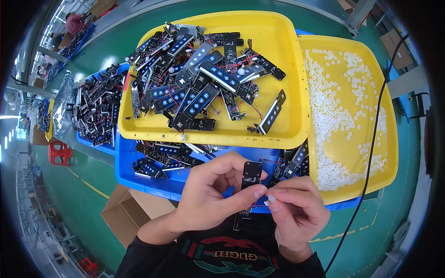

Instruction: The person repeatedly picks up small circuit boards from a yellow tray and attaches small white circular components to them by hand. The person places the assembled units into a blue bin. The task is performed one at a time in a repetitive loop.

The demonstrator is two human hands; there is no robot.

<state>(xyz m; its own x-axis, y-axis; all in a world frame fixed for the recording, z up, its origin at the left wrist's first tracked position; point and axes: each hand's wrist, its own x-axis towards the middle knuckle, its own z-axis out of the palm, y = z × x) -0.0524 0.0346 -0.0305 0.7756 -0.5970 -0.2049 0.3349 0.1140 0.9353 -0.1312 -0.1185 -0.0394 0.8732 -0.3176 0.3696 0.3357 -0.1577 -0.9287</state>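
Note:
My left hand [211,190] grips a narrow black circuit board [251,175], held upright in front of my chest, thumb pressed across its middle. My right hand [296,211] pinches a small white plastic piece [267,200] at its fingertips, right beside the board and a thin red wire. Both hands hover just below the front edge of a blue tray [130,173].
A yellow tray [282,134] piled with black boards with blue pads sits on the blue tray. Another yellow tray [391,139] to the right holds several small white parts. A black cable [375,134] crosses it. More boards lie in a blue tray [97,143] at left; a cardboard box [127,211] stands on the floor.

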